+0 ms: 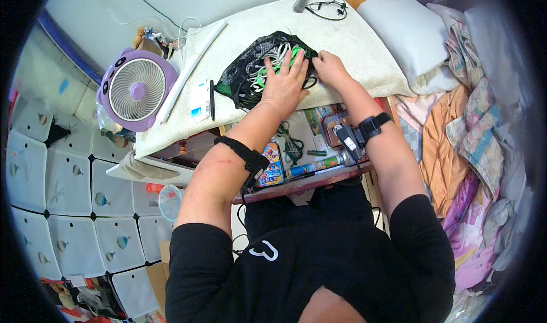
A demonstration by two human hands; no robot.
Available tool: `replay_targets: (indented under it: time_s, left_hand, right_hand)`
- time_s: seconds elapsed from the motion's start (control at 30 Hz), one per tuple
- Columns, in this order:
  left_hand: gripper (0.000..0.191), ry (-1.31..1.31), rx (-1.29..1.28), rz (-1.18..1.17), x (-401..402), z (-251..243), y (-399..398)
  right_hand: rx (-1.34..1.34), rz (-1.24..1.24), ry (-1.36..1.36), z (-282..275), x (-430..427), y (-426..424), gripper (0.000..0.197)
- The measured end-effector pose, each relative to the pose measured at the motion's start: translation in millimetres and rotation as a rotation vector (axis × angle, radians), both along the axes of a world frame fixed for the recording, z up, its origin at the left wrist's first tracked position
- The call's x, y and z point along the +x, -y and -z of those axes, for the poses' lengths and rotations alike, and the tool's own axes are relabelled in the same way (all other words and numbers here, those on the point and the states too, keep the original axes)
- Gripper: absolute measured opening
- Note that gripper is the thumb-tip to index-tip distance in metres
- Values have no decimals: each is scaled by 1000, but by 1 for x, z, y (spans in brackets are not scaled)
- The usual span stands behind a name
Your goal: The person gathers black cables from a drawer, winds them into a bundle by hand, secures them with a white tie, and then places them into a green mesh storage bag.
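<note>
A black mesh bag [243, 69] stuffed with coiled white, green and black cables [277, 54] lies on the cloth-covered tabletop. My left hand [284, 81] rests on the cables with its fingers spread. At the bag's right edge, my right hand [328, 68] has its fingers closed on the mesh. Below both hands is an open drawer [299, 189] holding a dark green coiled cord [294, 145], a screwdriver with a green handle [316, 153], a colourful tin [270, 165] and a patterned tube [314, 167].
A purple fan [137, 90], a long white roll [194, 71], a printed card [200, 101] and a black pen [212, 100] are on the left. Earphones [329, 10] and a grey cylinder [301, 2] lie at the back. Pillows [406, 32] and heaped fabric stand right.
</note>
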State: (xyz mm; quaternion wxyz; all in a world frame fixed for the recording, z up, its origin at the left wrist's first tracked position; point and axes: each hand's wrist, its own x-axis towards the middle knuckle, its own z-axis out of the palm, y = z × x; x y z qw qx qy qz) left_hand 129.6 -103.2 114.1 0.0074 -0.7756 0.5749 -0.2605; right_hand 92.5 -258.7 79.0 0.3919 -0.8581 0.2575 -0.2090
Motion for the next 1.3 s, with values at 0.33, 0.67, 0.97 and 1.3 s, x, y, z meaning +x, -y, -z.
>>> replay_targets:
  time_s: [0.33,0.67,0.97,1.3]
  left_hand:
    - [50,26,97,-289,16,5,-4]
    - [45,-108,-16,0,15,4,-21]
    - [41,-114,10,48,12,3,-19]
    - [41,-84,180,-98,17,4,-9]
  right_hand:
    - [235,-125,140,-6,-54,-37,23]
    - [-274,45,372,-26,-26,-27,34]
    - [-156,-66,184,-35,19,3,17]
    - [-184,-56,269,-25,-3,-23,31]
